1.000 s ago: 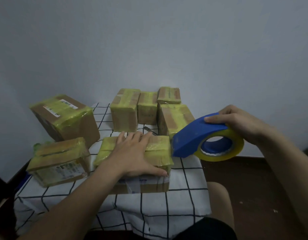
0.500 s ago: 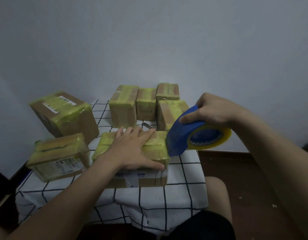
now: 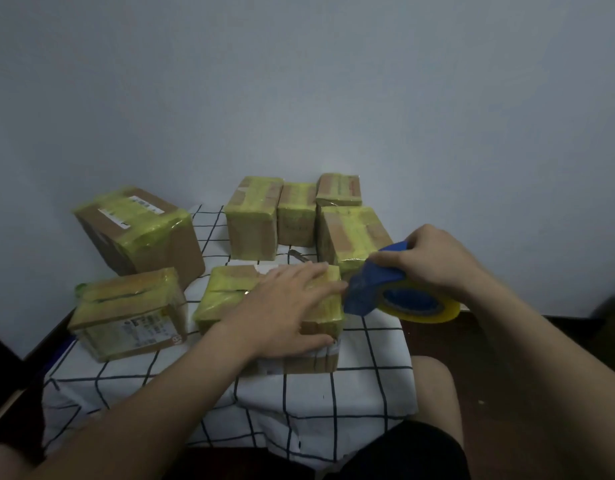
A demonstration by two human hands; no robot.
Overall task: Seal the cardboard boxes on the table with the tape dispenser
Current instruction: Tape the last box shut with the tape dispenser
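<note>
There is only one view. The camera sits on the person's head and looks forward and down. It is near the table (image 3: 375,393), which fills the middle. The left arm (image 3: 143,403) and the right arm (image 3: 541,375) show at the bottom corners. The view is wide: the wall (image 3: 299,81) fills the top half, and the floor (image 3: 472,382) shows low on the right.

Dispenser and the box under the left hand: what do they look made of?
Dispenser: apparently matte blue plastic, a smooth moulded shell; its roll is glossy yellowish tape. Box: brown cardboard, bare on the near side; top wrapped in shiny yellow-green tape that wrinkles and glints.
</note>
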